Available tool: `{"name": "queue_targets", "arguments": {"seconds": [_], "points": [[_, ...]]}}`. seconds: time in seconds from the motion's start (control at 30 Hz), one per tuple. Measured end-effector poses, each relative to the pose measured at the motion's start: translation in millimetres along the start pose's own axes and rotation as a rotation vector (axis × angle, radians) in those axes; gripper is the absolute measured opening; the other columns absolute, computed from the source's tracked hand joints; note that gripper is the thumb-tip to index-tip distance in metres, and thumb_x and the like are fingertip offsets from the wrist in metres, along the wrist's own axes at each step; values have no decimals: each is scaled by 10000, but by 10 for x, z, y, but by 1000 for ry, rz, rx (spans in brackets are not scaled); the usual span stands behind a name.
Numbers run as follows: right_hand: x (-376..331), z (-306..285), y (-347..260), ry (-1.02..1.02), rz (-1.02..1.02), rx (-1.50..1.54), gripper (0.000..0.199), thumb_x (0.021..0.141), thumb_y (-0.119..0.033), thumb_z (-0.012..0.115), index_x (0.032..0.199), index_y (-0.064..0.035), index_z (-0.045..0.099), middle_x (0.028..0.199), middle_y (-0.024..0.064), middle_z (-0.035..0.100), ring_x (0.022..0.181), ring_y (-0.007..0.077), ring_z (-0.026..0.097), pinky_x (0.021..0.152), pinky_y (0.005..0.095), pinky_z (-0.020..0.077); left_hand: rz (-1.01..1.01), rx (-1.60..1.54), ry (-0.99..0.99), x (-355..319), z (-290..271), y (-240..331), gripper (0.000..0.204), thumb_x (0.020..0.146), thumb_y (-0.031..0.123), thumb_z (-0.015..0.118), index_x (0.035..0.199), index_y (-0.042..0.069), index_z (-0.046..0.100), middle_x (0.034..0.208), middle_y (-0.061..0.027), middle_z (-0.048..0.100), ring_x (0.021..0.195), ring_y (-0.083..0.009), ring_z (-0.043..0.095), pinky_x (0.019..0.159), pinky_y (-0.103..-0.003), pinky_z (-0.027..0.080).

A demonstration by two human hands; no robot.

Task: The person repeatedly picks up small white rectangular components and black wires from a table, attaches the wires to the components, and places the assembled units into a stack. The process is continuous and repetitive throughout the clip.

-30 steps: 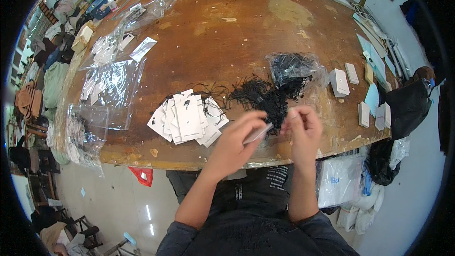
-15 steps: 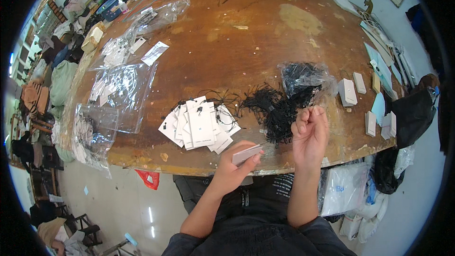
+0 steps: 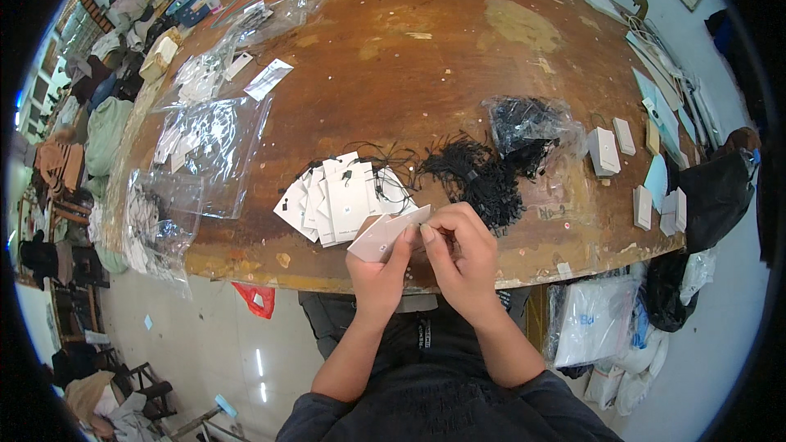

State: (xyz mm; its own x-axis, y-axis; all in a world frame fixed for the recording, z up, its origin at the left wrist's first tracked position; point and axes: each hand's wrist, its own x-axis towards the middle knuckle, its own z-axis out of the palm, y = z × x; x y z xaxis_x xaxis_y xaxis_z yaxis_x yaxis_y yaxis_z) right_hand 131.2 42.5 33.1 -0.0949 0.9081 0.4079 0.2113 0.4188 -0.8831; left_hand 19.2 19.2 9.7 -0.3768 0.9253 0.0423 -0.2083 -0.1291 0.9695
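Note:
My left hand (image 3: 377, 285) grips a few pale hang tags (image 3: 378, 239), held tilted above the table's near edge with a broad face showing. Close against their right side is my right hand (image 3: 465, 260), thumb and forefinger pinched together; whatever is between the fingertips is too small to make out. Just beyond the held tags lies a fanned pile of white hang tags (image 3: 348, 205), several with black strings attached. To the right of that pile rests a tied bundle of black hang-tag strings (image 3: 479, 184). A clear plastic bag (image 3: 524, 123) with more black strings sits behind the bundle.
Small stacks of white cards (image 3: 603, 153) stand at the right of the worn wooden table (image 3: 393, 74). Clear plastic bags (image 3: 225, 151) with tags cover the left side. A blue basket (image 3: 188, 4) is at the far left, and a black bag (image 3: 720, 205) hangs by the right edge.
My right hand has come left and down from beside the black strings to the held tags. My left hand has shifted slightly left, turning the tags so their face shows.

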Motion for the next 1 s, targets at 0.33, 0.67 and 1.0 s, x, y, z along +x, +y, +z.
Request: {"name": "queue_targets", "arguments": {"seconds": [0.33, 0.67, 1.0], "points": [[58, 64, 69, -61, -115, -89, 47, 884, -15, 589, 902, 12, 555, 827, 137, 555, 670, 263, 556, 604, 312, 444, 359, 270, 45, -3, -33, -48, 182, 775, -40, 699, 944, 15, 665, 893, -48, 664, 761, -136, 598, 706, -267, 496], [90, -133, 122, -128, 460, 491, 167, 905, -72, 625, 748, -35, 583, 796, 16, 586, 724, 85, 542, 669, 228, 435, 1185, 856, -196, 198, -255, 9, 230, 617, 140, 721, 845, 164, 701, 902, -6, 638, 830, -218, 601, 695, -324, 502], [378, -775, 593, 97, 152, -642, 170, 861, -139, 688, 799, 12, 640, 689, 97, 562, 618, 201, 541, 575, 313, 427, 356, 339, 369, 486, -307, 127, 119, 850, 41, 688, 907, 34, 584, 899, -33, 585, 829, -132, 546, 748, -268, 450]]}}
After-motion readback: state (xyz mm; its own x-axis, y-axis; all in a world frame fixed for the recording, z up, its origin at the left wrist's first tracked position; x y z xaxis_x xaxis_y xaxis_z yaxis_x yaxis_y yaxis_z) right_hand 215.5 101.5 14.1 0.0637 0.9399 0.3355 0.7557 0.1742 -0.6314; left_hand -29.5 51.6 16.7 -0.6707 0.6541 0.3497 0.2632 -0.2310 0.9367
